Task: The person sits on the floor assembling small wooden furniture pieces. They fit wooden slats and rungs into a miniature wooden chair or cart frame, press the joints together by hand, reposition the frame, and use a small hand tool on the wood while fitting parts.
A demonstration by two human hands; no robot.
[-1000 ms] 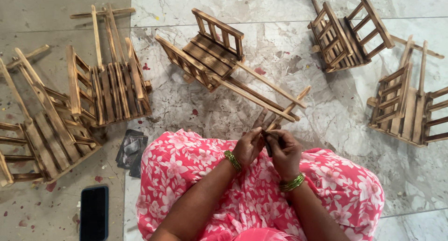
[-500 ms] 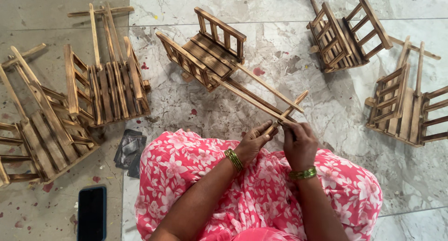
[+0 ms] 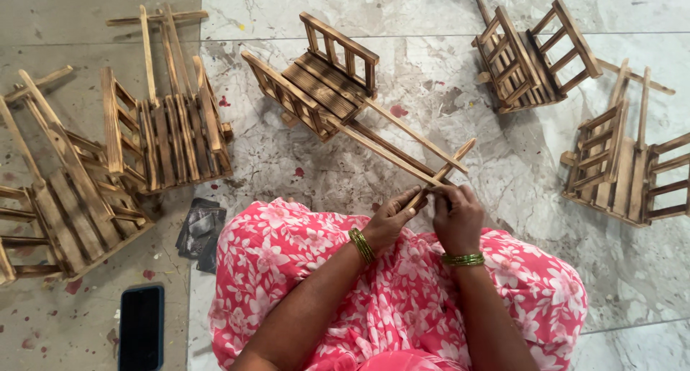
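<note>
A small wooden cart (image 3: 323, 90) with a slatted seat and two long shafts lies on the marble floor in front of me. At the near end of the shafts a short crossbar stick (image 3: 449, 166) runs across them. My left hand (image 3: 392, 216) pinches the lower end of that stick. My right hand (image 3: 456, 213) grips the shaft ends right beside it. Both wrists carry green bangles, and my pink flowered lap lies under the hands.
Other wooden carts lie around: two at the left (image 3: 169, 126) (image 3: 57, 198), one at the top right (image 3: 532, 55), one at the right edge (image 3: 625, 162). A dark phone (image 3: 140, 328) and a dark packet (image 3: 201, 227) lie on the floor by my left knee.
Both hands moved up off my lap to the shaft ends. They now hold the crossbar stick against the shafts; the cart has barely shifted.
</note>
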